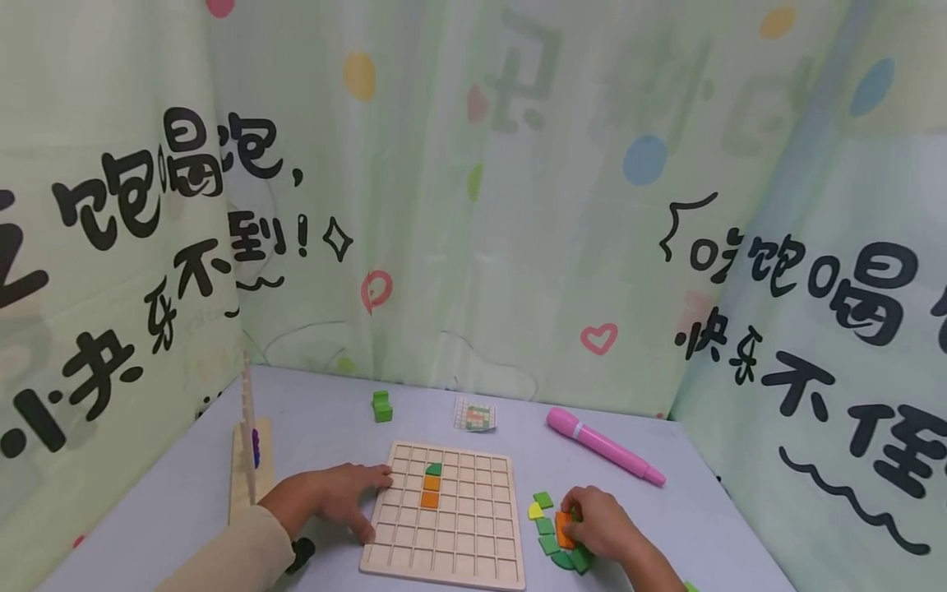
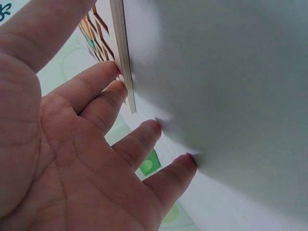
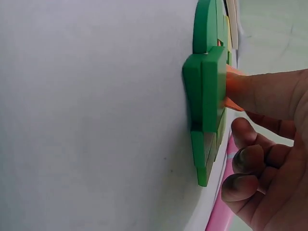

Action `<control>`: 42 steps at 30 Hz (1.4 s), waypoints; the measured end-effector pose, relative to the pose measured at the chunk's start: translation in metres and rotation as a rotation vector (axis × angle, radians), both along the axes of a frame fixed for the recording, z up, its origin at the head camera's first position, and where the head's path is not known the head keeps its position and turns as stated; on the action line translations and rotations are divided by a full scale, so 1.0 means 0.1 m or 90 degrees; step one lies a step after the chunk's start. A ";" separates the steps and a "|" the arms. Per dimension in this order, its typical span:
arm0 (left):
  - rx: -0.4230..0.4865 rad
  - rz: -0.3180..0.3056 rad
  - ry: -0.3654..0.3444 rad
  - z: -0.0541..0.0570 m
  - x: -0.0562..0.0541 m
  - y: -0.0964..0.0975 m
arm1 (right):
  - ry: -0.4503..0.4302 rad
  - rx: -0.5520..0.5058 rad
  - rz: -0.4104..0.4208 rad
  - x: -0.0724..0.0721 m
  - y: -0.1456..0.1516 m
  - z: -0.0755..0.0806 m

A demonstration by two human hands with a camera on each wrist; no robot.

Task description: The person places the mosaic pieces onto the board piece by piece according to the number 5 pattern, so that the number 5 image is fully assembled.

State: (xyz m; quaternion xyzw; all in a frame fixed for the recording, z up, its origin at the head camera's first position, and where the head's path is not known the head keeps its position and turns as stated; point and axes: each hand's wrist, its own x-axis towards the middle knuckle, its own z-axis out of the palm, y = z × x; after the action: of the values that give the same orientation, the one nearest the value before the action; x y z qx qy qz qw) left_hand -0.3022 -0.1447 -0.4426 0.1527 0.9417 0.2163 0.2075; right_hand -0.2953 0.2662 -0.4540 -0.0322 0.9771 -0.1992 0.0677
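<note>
My left hand (image 1: 339,495) rests at the left edge of a wooden grid board (image 1: 414,547), fingers spread and fairly straight. Its fingertips meet the board's rim and the tabletop in the left wrist view. Two orange squares (image 1: 431,499) and a green curved tile (image 1: 433,469) lie in one column of the board. To the right of it, my right hand (image 1: 602,526) pinches an orange tile (image 1: 564,530) between thumb and fingers, over a heap of loose green tiles (image 3: 207,91). A yellow tile (image 1: 536,511) lies at the heap's left side.
Behind the board lie a small patterned card (image 1: 476,414) and a stack of green blocks (image 1: 381,406). A pink marker (image 1: 607,446) lies at the back right. An upright wooden panel (image 1: 249,444) stands at the left, with a black object (image 1: 301,555) near the left sleeve.
</note>
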 end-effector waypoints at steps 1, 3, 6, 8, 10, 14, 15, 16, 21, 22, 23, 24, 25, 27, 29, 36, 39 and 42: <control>0.000 0.002 -0.002 0.00 0.00 0.00 | 0.004 -0.005 0.000 0.00 -0.01 0.00; -0.001 0.003 -0.004 -0.01 0.01 -0.01 | 0.010 -0.018 -0.001 0.02 -0.02 0.00; -0.006 0.002 0.000 -0.02 0.01 -0.02 | 0.016 -0.033 0.004 0.04 -0.04 -0.01; -0.008 0.001 0.003 -0.01 0.01 -0.02 | 0.013 -0.041 0.004 0.04 -0.04 0.00; -0.009 0.000 0.005 0.00 0.01 -0.02 | 0.011 -0.056 0.002 0.04 -0.05 0.01; -0.005 0.001 0.003 0.03 0.02 -0.03 | 0.018 -0.094 -0.003 0.02 -0.09 0.04; -0.004 0.002 0.002 0.03 0.02 -0.03 | 0.021 -0.107 -0.002 0.02 -0.10 0.04; -0.002 0.005 0.001 0.03 0.02 -0.03 | 0.022 -0.118 -0.001 0.02 -0.12 0.05; -0.004 0.004 0.005 0.02 0.02 -0.04 | 0.013 -0.160 0.005 -0.01 -0.24 0.05; -0.004 0.004 0.005 0.01 0.02 -0.04 | 0.012 -0.164 0.009 -0.01 -0.28 0.04; -0.005 0.001 0.006 0.00 0.01 -0.04 | 0.013 -0.170 0.015 -0.02 -0.31 0.03; -0.007 -0.003 0.007 0.00 0.01 -0.04 | 0.016 -0.175 0.024 -0.02 -0.34 0.03; -0.006 -0.004 0.006 0.00 0.00 -0.04 | 0.021 -0.180 0.036 -0.03 -0.37 0.02; -0.004 -0.007 0.006 -0.01 0.00 -0.04 | 0.025 -0.191 0.062 -0.04 -0.43 0.00; -0.001 -0.010 0.006 -0.01 0.00 -0.04 | 0.028 -0.203 0.093 -0.04 -0.50 -0.01; 0.000 -0.004 0.010 0.00 0.02 -0.02 | 0.030 -0.238 0.174 -0.04 -0.75 -0.02; -0.001 -0.003 0.010 0.01 0.02 -0.01 | 0.027 -0.238 0.182 -0.06 -0.89 0.00; -0.002 -0.002 0.011 0.01 0.01 -0.01 | 0.019 -0.236 0.186 -0.09 -1.01 0.00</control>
State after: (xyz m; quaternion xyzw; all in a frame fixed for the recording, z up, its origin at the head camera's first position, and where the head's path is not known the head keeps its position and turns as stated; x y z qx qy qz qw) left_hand -0.3012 -0.1456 -0.4420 0.1560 0.9435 0.2134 0.1998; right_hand -0.3042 0.1649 -0.4541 -0.1885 0.9095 -0.3630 0.0742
